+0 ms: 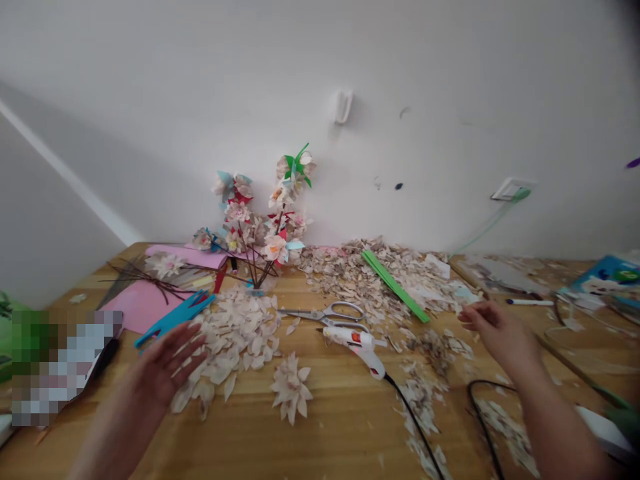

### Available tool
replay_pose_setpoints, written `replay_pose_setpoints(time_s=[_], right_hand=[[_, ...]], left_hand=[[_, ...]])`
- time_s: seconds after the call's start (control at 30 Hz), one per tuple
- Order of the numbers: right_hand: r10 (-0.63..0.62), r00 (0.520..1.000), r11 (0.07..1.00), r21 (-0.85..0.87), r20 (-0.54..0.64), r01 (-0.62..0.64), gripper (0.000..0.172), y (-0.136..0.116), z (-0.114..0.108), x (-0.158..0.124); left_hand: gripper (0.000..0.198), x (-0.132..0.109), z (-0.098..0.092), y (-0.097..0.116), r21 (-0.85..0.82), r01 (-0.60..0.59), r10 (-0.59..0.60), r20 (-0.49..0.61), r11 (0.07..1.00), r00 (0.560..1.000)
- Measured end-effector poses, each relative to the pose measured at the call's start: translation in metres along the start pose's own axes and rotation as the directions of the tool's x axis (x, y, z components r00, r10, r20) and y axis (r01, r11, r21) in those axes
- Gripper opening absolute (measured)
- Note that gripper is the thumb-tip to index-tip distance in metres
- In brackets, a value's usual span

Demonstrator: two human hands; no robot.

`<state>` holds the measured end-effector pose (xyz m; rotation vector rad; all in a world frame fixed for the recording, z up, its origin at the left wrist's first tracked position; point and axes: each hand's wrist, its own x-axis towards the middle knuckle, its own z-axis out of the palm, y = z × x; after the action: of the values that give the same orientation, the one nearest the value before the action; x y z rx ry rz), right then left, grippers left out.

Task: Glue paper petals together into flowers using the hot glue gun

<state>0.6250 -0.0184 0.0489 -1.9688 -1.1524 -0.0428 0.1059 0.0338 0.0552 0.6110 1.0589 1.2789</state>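
Observation:
My left hand [170,360], palm turned inward and fingers stretched, hovers by the left edge of a heap of pale dried petals [240,327] and holds nothing visible. At the right, the fingers of my right hand [485,320] are pinched together above scattered pale scraps; what they hold, if anything, is too small to make out. Between the hands lie a flower made of pale petals [291,388], a white hot glue gun [357,343] with a black cord, and scissors [325,313] just behind it.
Flowers on stems [255,233] stand by the wall. Green strips [395,285] lie on more scraps [340,270]. Blue folded paper [175,319] and pink sheets [143,307] are at the left. A pen [530,303] lies right, and the glue gun's cord [410,413] crosses the front.

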Motion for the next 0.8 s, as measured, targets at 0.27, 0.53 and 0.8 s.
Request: replay_pose_setpoints(time_s=[0.27, 0.53, 0.8], right_hand=[[0.142, 0.974, 0.987, -0.1, 0.175, -0.126, 0.038, 0.015, 0.018, 0.005], [-0.074, 0.932, 0.996, -0.027, 0.355, 0.09, 0.055, -0.009, 0.032, -0.005], [-0.076, 0.997, 0.985, 0.156, 0.019, 0.072, 0.029, -0.089, 0.018, -0.033]], left_hand=[[0.015, 0.026, -0.033, 0.025, 0.078, -0.145, 0.151, -0.072, 0.986, 0.986], [0.021, 0.028, -0.014, 0.026, 0.271, -0.204, 0.238, -0.099, 0.941, 0.966], [0.049, 0.029, 0.001, 0.017, 0.404, -0.264, 0.28, 0.02, 0.876, 0.96]])
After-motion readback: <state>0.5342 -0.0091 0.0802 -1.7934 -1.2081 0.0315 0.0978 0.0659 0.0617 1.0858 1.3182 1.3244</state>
